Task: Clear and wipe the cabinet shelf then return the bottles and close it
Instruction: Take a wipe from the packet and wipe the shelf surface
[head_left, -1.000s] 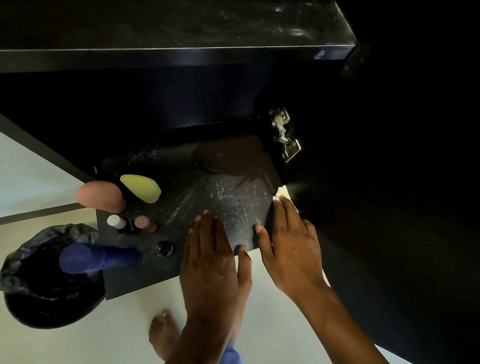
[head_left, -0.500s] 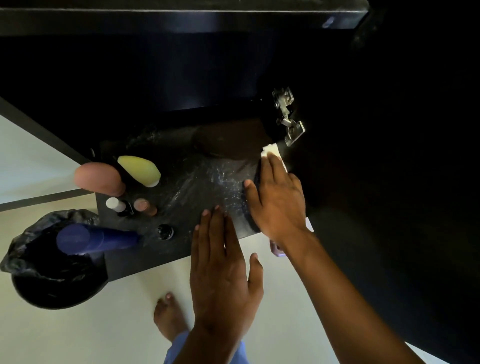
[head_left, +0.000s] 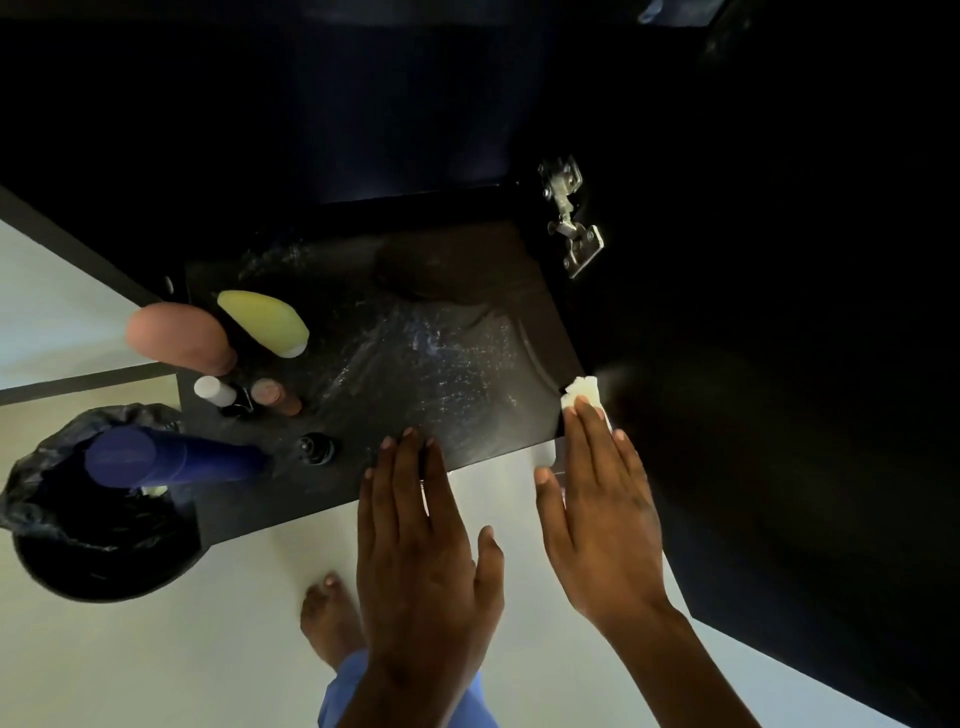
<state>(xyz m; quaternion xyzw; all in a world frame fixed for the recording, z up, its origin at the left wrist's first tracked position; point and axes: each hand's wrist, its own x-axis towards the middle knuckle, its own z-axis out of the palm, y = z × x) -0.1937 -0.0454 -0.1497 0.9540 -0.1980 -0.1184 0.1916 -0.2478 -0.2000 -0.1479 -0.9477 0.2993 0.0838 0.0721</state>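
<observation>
White tissue mostly hidden under right hand.

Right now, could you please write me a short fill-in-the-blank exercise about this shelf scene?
1. The right hand presses a white ____ at the shelf's right corner.
2. The tall blue bottle stands above a black ____.
3. The left hand lies flat, its fingers ____.
4. The door's metal ____ shows at upper right.

Missing: cloth; bin; straight; hinge

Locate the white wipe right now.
In the head view, the white wipe sits at the right front corner of the black shelf, under the straight fingertips of the right hand, below the metal hinge.
</observation>
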